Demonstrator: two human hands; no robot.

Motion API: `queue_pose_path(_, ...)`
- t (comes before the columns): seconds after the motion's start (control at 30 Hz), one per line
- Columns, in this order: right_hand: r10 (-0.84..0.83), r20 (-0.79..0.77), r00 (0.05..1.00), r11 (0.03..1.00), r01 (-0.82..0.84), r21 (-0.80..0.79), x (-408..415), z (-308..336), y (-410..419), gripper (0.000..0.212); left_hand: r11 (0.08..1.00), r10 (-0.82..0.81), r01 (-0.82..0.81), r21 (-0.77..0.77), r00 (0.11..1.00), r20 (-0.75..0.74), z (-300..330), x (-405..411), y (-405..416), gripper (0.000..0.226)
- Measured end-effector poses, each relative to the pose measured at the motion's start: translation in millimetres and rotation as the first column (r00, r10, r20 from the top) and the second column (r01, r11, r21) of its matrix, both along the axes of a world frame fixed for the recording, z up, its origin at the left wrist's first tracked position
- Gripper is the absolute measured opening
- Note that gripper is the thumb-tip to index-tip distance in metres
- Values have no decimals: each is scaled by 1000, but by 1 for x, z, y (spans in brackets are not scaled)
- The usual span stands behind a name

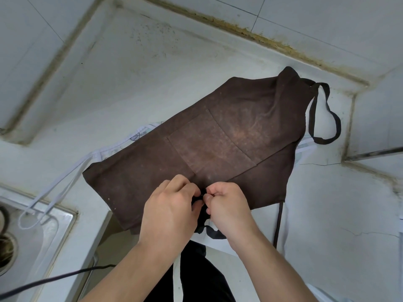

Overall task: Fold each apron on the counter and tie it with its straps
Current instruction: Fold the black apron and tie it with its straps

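Observation:
A dark brown apron (218,138) lies spread flat on the white counter (152,73), its square pocket facing up. Its neck loop (325,114) curls at the far right. One waist strap (278,223) hangs over the front edge. My left hand (168,210) and my right hand (229,205) meet at the apron's near edge, both pinching the same dark strap (201,198), whose end dangles below them. A white apron (139,132) lies underneath, mostly covered, with its white straps (52,192) trailing left.
A steel sink (32,240) with a drain sits at the lower left, and the white straps reach onto its rim. A black cable (54,277) runs along the counter front. Tiled walls close the back, with a stained corner ledge (357,127) at right.

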State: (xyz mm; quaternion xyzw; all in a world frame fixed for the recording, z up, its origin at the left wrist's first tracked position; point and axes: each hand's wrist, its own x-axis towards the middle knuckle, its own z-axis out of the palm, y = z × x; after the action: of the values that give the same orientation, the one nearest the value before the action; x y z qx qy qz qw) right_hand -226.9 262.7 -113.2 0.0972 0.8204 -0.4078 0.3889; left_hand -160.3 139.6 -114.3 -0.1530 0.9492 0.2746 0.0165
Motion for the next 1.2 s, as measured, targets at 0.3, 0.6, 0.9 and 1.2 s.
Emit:
queue_pose_path(0.3, 41, -71, 997, 999, -39, 21, 0, -4, 2, 17, 996, 29, -30, 87, 1000, 11, -5, 0, 3, 17)
queue_pose_path(0.6, -75, -212, 974, 997, 67, -45, 16, -23, 3, 31, 845, 235, -306, 439, 949, 208, -39, -2, -5, 32)
queue_pose_path(0.9, -89, -293, 952, 994, 103, 31, 25, -37, 7, 34, 722, 306, -480, 499, 868, 392, -52, 0, -18, 24)
queue_pose_path(1.2, -85, -276, 957, 996, 80, -30, 22, -40, 17, 26, 688, 237, -506, 519, 834, 499, -50, -1, -23, 16)
